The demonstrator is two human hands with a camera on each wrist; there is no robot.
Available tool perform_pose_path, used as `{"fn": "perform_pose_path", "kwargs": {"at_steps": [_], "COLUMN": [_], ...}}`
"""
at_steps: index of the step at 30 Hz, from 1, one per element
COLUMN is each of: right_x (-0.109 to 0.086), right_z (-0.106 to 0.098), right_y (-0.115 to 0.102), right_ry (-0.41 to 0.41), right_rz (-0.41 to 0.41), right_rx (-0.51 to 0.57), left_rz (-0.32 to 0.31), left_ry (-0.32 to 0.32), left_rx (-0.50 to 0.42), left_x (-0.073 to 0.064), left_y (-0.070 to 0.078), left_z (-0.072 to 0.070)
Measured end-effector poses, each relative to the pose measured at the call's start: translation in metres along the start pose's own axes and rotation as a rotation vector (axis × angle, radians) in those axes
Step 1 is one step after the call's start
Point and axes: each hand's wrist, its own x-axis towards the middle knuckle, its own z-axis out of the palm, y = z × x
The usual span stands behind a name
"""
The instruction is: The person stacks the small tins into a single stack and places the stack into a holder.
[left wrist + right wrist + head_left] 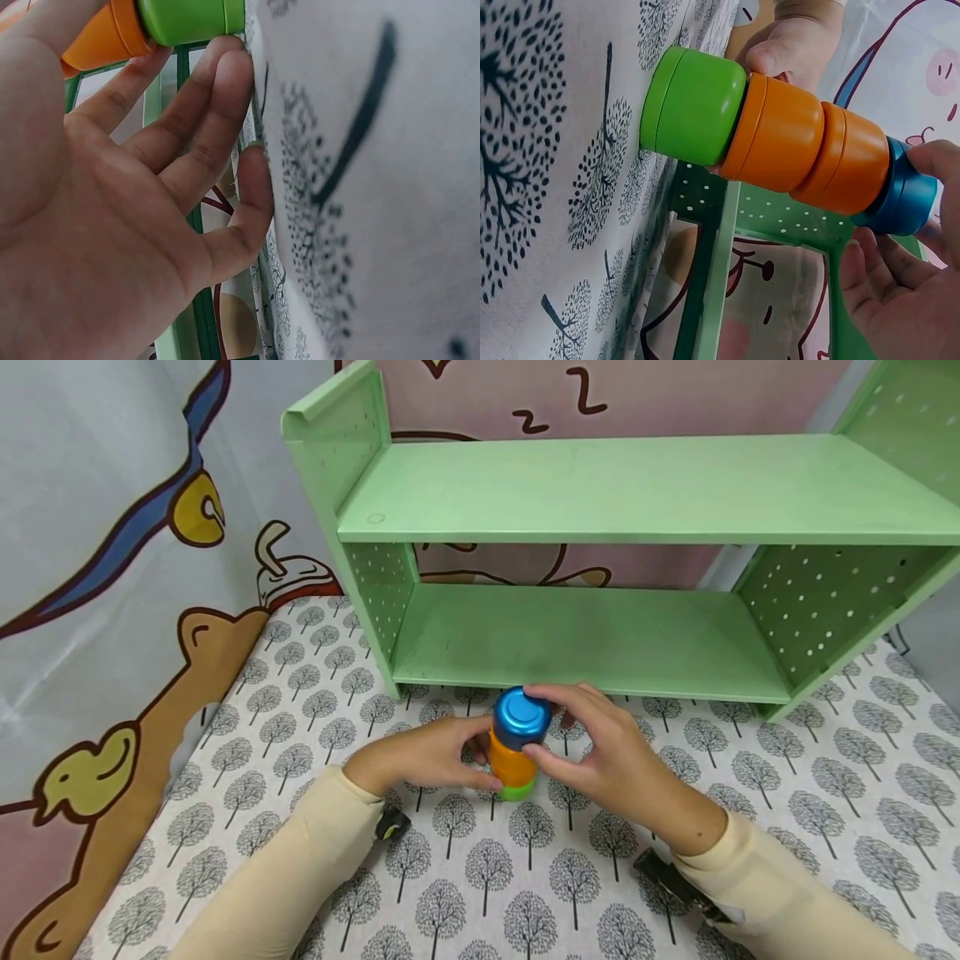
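Observation:
A stack of cup-like pieces stands upright on the cloth. At its base is a green cup (pixel 701 105), with a lower orange cup (pixel 780 135) and an upper orange cup (pixel 855 161) above it. A shiny blue cup (pixel 521 714) caps the stack. My right hand (pixel 611 752) grips the blue cup from the right, thumb in front and fingers behind. On the left, my left hand (pixel 442 752) pinches the lower orange cup near its join with the green one. Its other fingers (pixel 214 131) spread loosely beside the green cup, close over the cloth.
A green two-tier shelf (pixel 592 635) with perforated sides stands just behind the stack. The table carries a white tree-print cloth (pixel 450 877). A cartoon-printed curtain (pixel 97 568) hangs at the left and behind. Dark straps (pixel 678 885) sit at both wrists.

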Motion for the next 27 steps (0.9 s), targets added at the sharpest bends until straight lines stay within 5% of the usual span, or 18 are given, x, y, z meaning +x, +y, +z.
{"fn": "perform_pose_path", "kwargs": {"at_steps": [27], "right_x": [-0.0022], "right_z": [0.0012], "right_y": [-0.0002], "right_ry": [-0.045], "right_rz": [0.034], "right_rx": [-0.005], "left_rz": [-0.006], "left_ry": [0.002], "left_rx": [0.014], "left_x": [0.0002], "left_y": [0.0016], "left_z": [-0.0008]}}
